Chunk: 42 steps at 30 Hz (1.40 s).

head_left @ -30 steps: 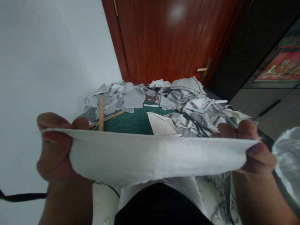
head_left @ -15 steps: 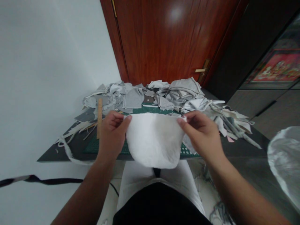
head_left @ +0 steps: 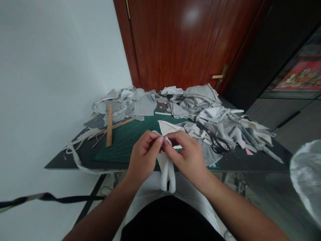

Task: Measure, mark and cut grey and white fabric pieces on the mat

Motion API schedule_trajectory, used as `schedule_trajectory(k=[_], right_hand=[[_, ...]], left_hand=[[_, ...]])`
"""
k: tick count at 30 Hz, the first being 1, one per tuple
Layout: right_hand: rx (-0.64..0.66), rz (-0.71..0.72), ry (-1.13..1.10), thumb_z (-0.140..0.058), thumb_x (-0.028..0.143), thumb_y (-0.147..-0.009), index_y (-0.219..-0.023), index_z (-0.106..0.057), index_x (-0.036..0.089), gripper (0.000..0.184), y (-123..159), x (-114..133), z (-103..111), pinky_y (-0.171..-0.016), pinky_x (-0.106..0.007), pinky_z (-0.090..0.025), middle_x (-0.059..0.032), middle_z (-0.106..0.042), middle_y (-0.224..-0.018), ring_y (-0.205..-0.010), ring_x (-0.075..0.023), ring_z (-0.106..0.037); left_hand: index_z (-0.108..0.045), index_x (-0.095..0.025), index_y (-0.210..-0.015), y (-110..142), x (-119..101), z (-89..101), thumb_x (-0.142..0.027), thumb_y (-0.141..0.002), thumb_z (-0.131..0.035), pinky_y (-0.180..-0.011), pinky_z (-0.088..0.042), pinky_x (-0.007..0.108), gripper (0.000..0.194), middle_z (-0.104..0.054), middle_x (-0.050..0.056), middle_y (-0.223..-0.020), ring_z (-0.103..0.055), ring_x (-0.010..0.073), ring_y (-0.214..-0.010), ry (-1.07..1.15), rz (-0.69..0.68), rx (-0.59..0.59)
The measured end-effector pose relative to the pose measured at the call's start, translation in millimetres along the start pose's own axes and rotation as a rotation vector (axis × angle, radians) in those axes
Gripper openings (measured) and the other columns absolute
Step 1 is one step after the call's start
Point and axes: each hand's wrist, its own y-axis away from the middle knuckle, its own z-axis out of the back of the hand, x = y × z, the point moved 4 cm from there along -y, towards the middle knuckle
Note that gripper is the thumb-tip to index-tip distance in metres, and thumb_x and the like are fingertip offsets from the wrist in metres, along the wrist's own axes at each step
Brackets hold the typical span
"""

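A piece of white fabric (head_left: 167, 169) hangs folded between my hands, its lower edge dropping past the table's front edge. My left hand (head_left: 145, 152) pinches its top edge between thumb and fingers. Right beside it, my right hand (head_left: 187, 150) pinches the same top edge, and the fingertips of both hands meet. Behind them on the green cutting mat (head_left: 120, 142) lies a cream fabric scrap (head_left: 169, 127). Black-handled scissors (head_left: 217, 142) rest among scraps to the right of my right hand.
Heaps of grey and white fabric scraps (head_left: 145, 104) line the back of the dark table (head_left: 75, 157). A wooden ruler (head_left: 109, 127) lies at the left. A translucent white bag (head_left: 307, 174) stands at the far right, and a wooden door (head_left: 175, 43) rises behind.
My hands have come together from either side. The white fabric, stretched wide between them before, is now folded narrow and hanging down. The scissors and cream scrap have come into view.
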Motion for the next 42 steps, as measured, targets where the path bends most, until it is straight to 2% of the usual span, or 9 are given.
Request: schedule_trajectory(k=[8,12,15,18,22,25,28,36,42], right_hand=[[-0.021,0.055,-0.044,-0.062,0.023,-0.097,-0.109,-0.075,0.026,0.018,4.0,-5.3,3.9,-0.089,-0.036,-0.057,-0.0065,-0.078,-0.104,-0.097,-0.021,-0.072],[0.012,-0.038,-0.216,-0.067,0.026,-0.094,-0.1,-0.078,0.027,0.012,0.5,-12.3,11.3,-0.084,-0.035,-0.057,-0.0042,-0.079,-0.099,-0.092,-0.0206,-0.073],[0.086,-0.086,-0.378,-0.07,0.027,-0.093,-0.1,-0.077,0.026,0.01,-1.8,-14.2,16.2,-0.085,-0.032,-0.056,-0.0026,-0.079,-0.101,-0.093,-0.0182,-0.072],[0.1,-0.11,-0.506,-0.07,0.022,-0.093,-0.1,-0.075,0.027,0.01,-4.0,-13.6,22.5,-0.084,-0.028,-0.055,-0.0002,-0.078,-0.099,-0.092,-0.0152,-0.071],[0.181,-0.151,-0.609,-0.07,0.023,-0.093,-0.098,-0.073,0.025,0.006,-5.2,-9.6,22.8,-0.071,-0.024,-0.053,0.0008,-0.073,-0.088,-0.078,-0.013,-0.067],[0.236,-0.163,-0.626,-0.067,0.027,-0.095,-0.099,-0.071,0.025,0.006,-3.4,-9.0,23.0,-0.07,-0.026,-0.052,-0.0003,-0.071,-0.088,-0.077,-0.014,-0.064],[0.157,-0.184,-0.524,-0.065,0.028,-0.096,-0.099,-0.069,0.025,0.006,-0.7,-16.2,34.3,-0.068,-0.026,-0.049,-0.0004,-0.068,-0.088,-0.077,-0.0146,-0.062],[0.272,0.081,0.111,-0.075,0.028,-0.084,-0.13,-0.057,0.018,0.05,-9.7,6.2,40.6,-0.102,-0.042,-0.044,-0.0117,-0.065,-0.129,-0.119,-0.0278,-0.06],[0.375,0.035,0.206,-0.058,0.022,-0.097,-0.097,-0.073,0.019,0.015,-22.9,14.8,40.3,-0.072,-0.029,-0.046,-0.0034,-0.076,-0.086,-0.081,-0.0193,-0.07]], left_hand=[[-0.068,-0.024,-0.109,9.2,4.2,-0.2,-0.024,-0.093,-0.063,-0.079,-0.056,0.031,0.017,-0.07,0.004,-0.099,-0.068,0.0182,-0.087,0.027,0.002,0.088],[-0.059,-0.031,-0.132,-12.2,14.0,19.0,-0.023,-0.078,-0.079,-0.09,-0.055,0.036,0.058,-0.059,0.007,-0.132,-0.062,0.0229,-0.113,-0.195,-0.141,0.008],[-0.069,-0.026,-0.108,-29.3,28.4,28.3,-0.025,-0.08,-0.077,-0.108,-0.045,0.046,0.029,-0.059,0.009,-0.137,-0.053,0.0288,-0.133,-0.281,-0.1,0.245],[-0.063,-0.025,-0.102,-31.6,38.5,25.4,-0.023,-0.083,-0.075,-0.108,-0.046,0.046,0.022,-0.065,0.007,-0.131,-0.061,0.0262,-0.126,0.018,0.054,0.497],[-0.045,-0.036,-0.137,-22.5,43.9,4.6,-0.013,-0.072,-0.085,-0.091,-0.054,0.034,0.079,-0.065,0.005,-0.129,-0.068,0.0215,-0.109,0.39,0.209,0.624],[-0.041,-0.033,-0.144,-21.4,52.1,-4.9,-0.009,-0.071,-0.085,-0.077,-0.053,0.025,0.089,-0.07,0.003,-0.113,-0.07,0.0175,-0.091,0.502,0.31,0.583],[-0.061,-0.023,-0.118,-28.9,56.8,5.9,-0.016,-0.072,-0.085,-0.073,-0.051,0.023,0.052,-0.07,0.001,-0.095,-0.067,0.0153,-0.081,0.517,0.329,0.402],[-0.069,-0.02,-0.097,-33.1,-28.4,12.8,-0.025,-0.088,-0.067,-0.077,-0.047,0.025,0.011,-0.07,0.001,-0.094,-0.063,0.0168,-0.086,-0.215,-0.096,0.415],[-0.064,-0.022,-0.107,-32.2,-27.9,5.4,-0.028,-0.08,-0.077,-0.073,-0.049,0.024,0.03,-0.07,-0.001,-0.089,-0.065,0.0168,-0.082,-0.141,0.047,0.516]])
